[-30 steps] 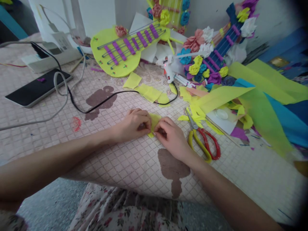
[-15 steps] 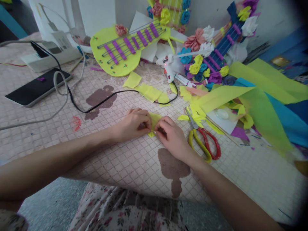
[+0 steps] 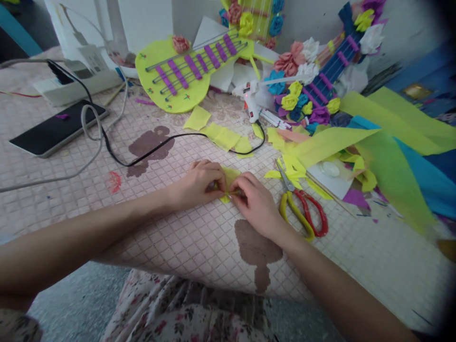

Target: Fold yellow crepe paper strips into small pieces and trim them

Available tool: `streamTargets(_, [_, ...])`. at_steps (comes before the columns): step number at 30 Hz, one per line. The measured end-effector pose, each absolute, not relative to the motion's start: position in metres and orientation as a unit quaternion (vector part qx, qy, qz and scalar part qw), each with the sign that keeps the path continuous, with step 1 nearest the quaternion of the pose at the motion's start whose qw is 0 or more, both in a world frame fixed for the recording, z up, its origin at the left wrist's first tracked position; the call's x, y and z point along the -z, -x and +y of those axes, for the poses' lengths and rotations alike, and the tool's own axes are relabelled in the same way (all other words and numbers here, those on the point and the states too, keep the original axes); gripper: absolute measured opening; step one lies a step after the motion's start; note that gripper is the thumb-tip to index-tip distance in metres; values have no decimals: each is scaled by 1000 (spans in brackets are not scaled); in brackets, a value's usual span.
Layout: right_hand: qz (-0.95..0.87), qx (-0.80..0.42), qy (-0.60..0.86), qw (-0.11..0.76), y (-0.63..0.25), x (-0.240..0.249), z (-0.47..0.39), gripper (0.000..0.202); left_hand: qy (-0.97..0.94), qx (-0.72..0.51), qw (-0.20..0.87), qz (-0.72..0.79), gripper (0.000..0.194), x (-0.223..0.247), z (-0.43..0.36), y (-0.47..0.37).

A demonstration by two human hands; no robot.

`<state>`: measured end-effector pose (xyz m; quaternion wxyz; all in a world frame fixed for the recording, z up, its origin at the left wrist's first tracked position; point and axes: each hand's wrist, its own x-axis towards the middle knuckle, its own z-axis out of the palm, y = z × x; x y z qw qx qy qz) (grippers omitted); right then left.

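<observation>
Between my two hands, close to the table's front, is a small piece of yellow crepe paper (image 3: 231, 175). My left hand (image 3: 201, 184) pinches its left side, thumb against fingers. On the other side my right hand (image 3: 257, 202) pinches it too, and the fingertips of both hands nearly meet. Part of the paper is covered by my fingers. Scissors (image 3: 299, 204) with one yellow and one red handle lie just right of my right hand. Beyond my hands, cut yellow paper squares (image 3: 223, 136) lie in a row.
A white glue gun (image 3: 250, 102) with a black cord stands behind the squares. Decorated paper guitars (image 3: 178, 78) are at the back. Yellow and blue crepe strips (image 3: 392, 161) heap up at right. A phone (image 3: 57, 128) and a power strip (image 3: 67, 85) are at left.
Both hands stay in almost the same place. The yellow paper's near edge appears slightly more folded between the fingertips. The whole view has shifted a little.
</observation>
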<state>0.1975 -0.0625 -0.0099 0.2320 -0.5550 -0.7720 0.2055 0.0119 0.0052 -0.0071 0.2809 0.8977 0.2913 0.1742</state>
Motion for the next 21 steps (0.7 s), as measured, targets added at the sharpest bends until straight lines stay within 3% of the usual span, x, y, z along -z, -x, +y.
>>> streamTargets(21, [-781, -188, 555, 216, -195, 7, -66, 9, -909, -177, 245, 287, 5, 8, 1, -10])
